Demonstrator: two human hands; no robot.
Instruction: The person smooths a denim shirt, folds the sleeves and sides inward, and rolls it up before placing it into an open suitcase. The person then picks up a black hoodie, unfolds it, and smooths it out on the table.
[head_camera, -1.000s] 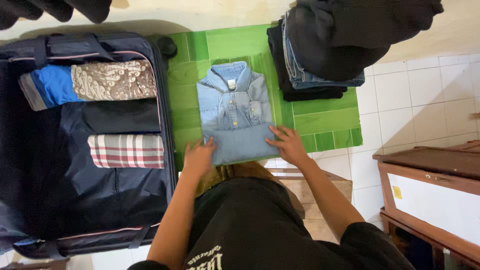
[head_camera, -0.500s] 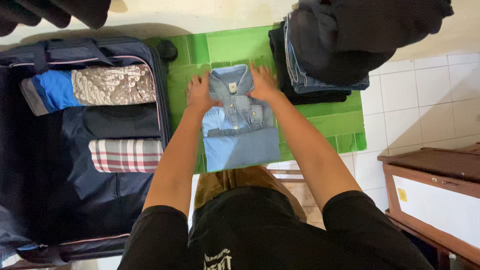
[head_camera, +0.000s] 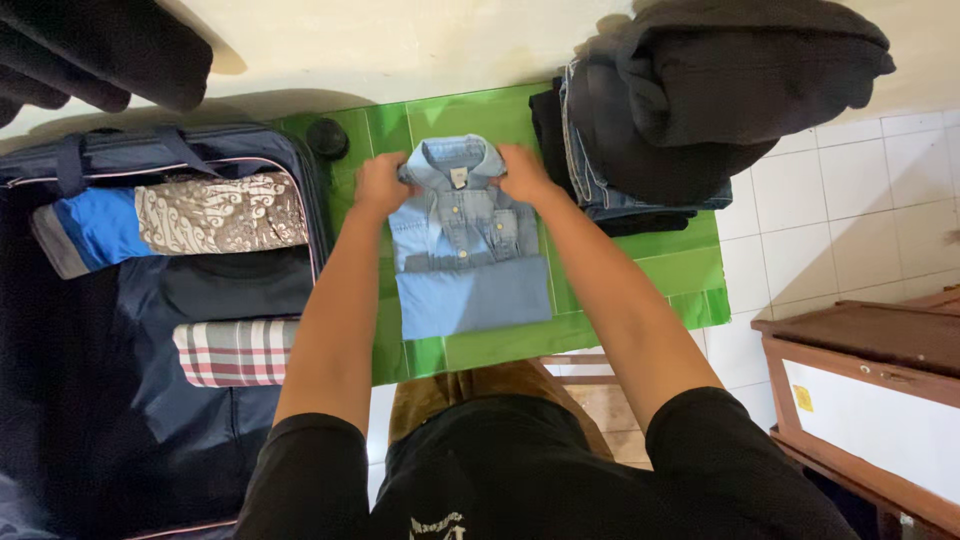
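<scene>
left hand (head_camera: 380, 186) | right hand (head_camera: 522, 172) | both closed on folded shirt (head_camera: 465, 240) collar corners | soft, light, floppy below grip; support underneath

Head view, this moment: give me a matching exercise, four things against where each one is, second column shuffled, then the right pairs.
Things:
1. denim shirt
2. plaid cloth
3. dark clothes pile
4. wooden cabinet

Places:
A. far right, on the white tiled floor
B. inside the open suitcase
C. on the right end of the green board
D. middle of the green board, its collar end between the left hand and right hand

Pairs: 1-D, 2-B, 3-C, 4-A
</scene>
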